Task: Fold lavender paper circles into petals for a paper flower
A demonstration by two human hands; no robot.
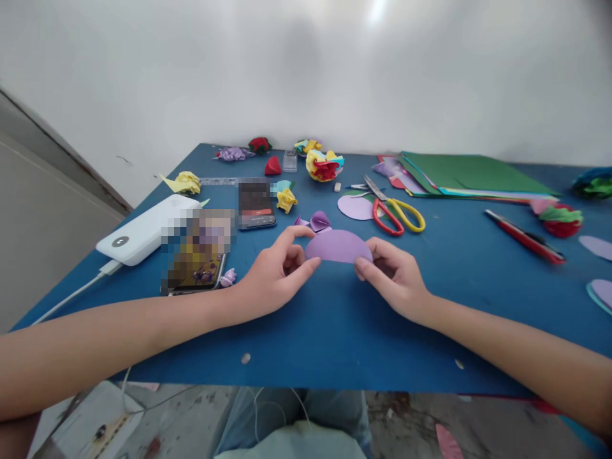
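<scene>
A purple paper piece (338,246), shaped like a half circle with its straight side toward me, is held between my two hands above the blue table. My left hand (287,264) pinches its left end between thumb and fingers. At the right corner, my right hand (394,274) grips it the same way. Just behind the paper lie small folded purple paper pieces (320,221). Further back are a pale purple paper circle (354,207) and scissors (393,213) with one red and one yellow handle.
A white power bank (148,229) with a cable and two phones (198,261) lie at the left. Paper flowers (325,166) line the back. Stacked coloured sheets (478,173), a red utility knife (526,237) and more paper circles (600,292) are at the right.
</scene>
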